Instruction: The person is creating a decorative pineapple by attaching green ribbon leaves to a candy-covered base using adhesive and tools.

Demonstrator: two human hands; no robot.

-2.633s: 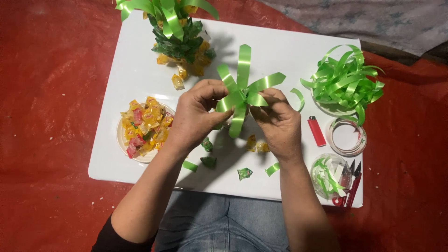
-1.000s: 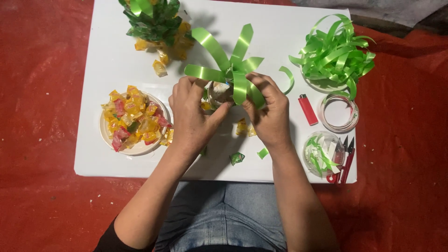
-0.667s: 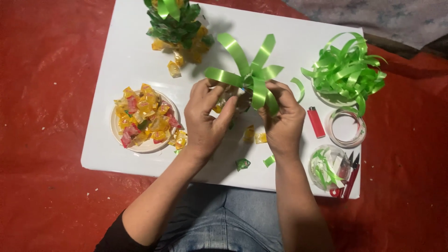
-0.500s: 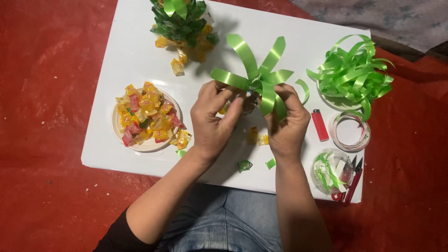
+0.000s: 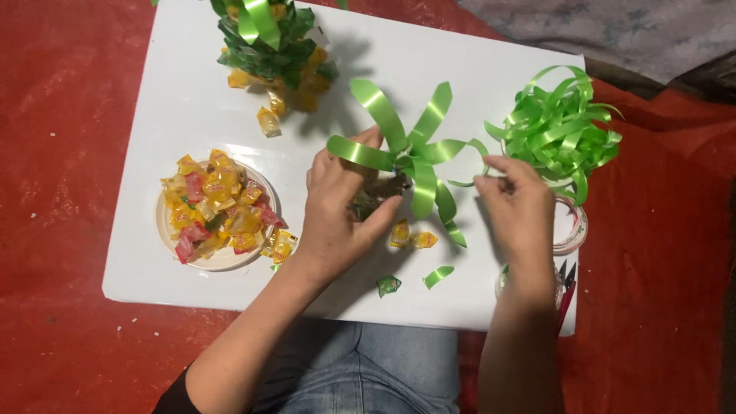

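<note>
My left hand (image 5: 337, 207) grips the base of a green ribbon bow (image 5: 410, 149), a cluster of shiny loops and strips fanned out over the white board (image 5: 184, 100). My right hand (image 5: 517, 207) sits to the right of the bow, off it, with the fingers bent near a loose curved ribbon strip (image 5: 471, 165); whether it pinches that strip is unclear. Two wrapped yellow candies (image 5: 410, 236) lie just below the bow.
A white plate (image 5: 222, 257) heaped with yellow and red wrapped candies sits at the left. A candy-and-ribbon bouquet (image 5: 268, 46) stands at the top. A pile of green ribbon (image 5: 560, 126) lies at the right above a clear tape roll (image 5: 571, 226). Ribbon scraps (image 5: 437, 276) lie near the front edge.
My right hand has come off the bow and moved to the right. The left hand keeps hold of the bow's base.
</note>
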